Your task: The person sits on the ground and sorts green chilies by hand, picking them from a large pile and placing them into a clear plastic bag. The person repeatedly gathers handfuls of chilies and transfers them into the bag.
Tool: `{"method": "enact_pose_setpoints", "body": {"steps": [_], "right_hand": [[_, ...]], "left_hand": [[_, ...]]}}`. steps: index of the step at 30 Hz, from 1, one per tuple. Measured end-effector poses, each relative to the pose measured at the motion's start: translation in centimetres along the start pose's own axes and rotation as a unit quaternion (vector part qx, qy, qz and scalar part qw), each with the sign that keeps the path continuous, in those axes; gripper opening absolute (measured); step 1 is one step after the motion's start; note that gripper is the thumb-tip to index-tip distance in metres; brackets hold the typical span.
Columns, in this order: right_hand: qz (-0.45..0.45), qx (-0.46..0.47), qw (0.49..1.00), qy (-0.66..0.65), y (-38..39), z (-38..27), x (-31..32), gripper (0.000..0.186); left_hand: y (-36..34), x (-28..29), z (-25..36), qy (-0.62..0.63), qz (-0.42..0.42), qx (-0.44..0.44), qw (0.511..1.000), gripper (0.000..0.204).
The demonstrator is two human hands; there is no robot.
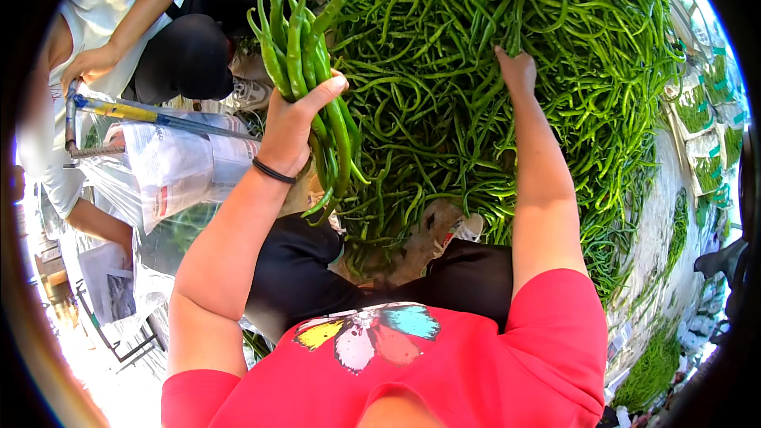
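My left hand (297,115) is closed round a bunch of long green chili peppers (295,47), held up in front of me. Their ends stick out above and below the fist. Before me spreads a large heap of the same chili peppers (428,95). At its far right part, my right hand (518,73) reaches in with the arm stretched out. Its fingers are curled on a few peppers (514,28) of the heap, though the fingertips are partly hidden.
On the left another person's hand (91,63) rests on a metal frame (143,111) with a clear plastic bag and newspaper (174,162) hung on it. Filled bags of green peppers (701,111) stand at the far right. My shoe (468,230) is at the heap's near edge.
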State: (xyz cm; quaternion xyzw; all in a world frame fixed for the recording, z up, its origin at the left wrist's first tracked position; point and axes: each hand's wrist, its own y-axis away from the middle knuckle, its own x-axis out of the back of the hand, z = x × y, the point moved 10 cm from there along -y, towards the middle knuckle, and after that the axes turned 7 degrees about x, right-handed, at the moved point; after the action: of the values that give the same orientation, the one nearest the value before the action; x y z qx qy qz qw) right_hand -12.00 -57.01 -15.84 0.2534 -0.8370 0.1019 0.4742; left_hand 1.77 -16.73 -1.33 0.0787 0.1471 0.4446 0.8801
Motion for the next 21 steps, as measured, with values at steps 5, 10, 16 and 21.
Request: {"method": "enact_pose_setpoints", "body": {"steps": [5,10,16,21], "right_hand": [[0.04,0.084,0.974,-0.206,2.8,3.3,7.5,0.047],[0.038,0.044,0.872,-0.486,7.3,4.9,13.7,0.03],[-0.135,-0.08,0.943,-0.293,10.0,8.4,5.2,0.029],[-0.196,0.149,0.961,0.126,11.4,7.8,-4.2,0.052]], "left_hand": [[-0.1,0.1,0.4,0.025,0.006,0.004,1.0,0.042],[0.2,-1.1,0.4,0.018,-0.014,0.0,1.0,0.044],[0.0,-1.6,0.5,0.018,-0.017,-0.006,1.0,0.044],[-0.2,-0.6,-0.1,0.019,-0.002,0.01,1.0,0.043]]}}
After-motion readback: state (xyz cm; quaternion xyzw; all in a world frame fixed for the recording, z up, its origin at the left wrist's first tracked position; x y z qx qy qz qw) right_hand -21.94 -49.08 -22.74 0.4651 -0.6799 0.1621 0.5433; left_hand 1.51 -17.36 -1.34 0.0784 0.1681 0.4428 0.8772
